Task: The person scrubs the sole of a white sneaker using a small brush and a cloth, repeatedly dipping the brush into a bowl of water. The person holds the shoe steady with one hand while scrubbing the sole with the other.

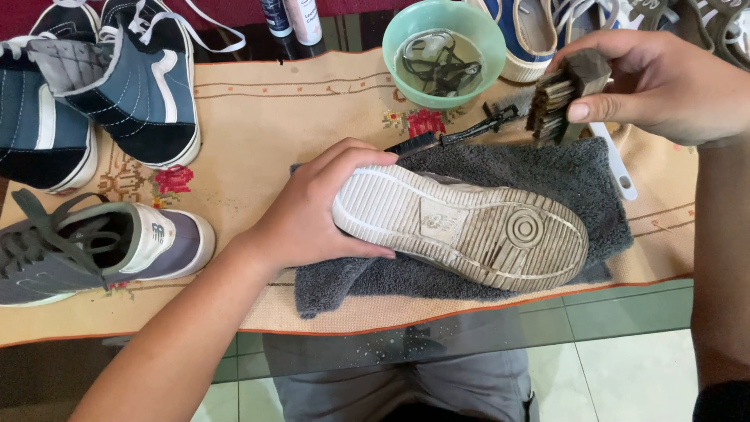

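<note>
A sneaker lies sole-up, its dirty white sole [476, 227] facing me, on a dark grey towel [562, 176]. My left hand [312, 207] grips the shoe at its heel end on the left. My right hand [664, 82] holds a wooden scrubbing brush [564, 92] with dark bristles, raised above the towel's far right part, beside the bowl. The brush is apart from the sole.
A mint-green bowl [402, 31] of water with dark laces stands at the back. A black brush [453, 137] lies behind the towel. Blue high-top sneakers [133, 86] and a grey sneaker [101, 250] sit left on the beige embroidered cloth [258, 117]. Two bottles [293, 16] stand at the rear.
</note>
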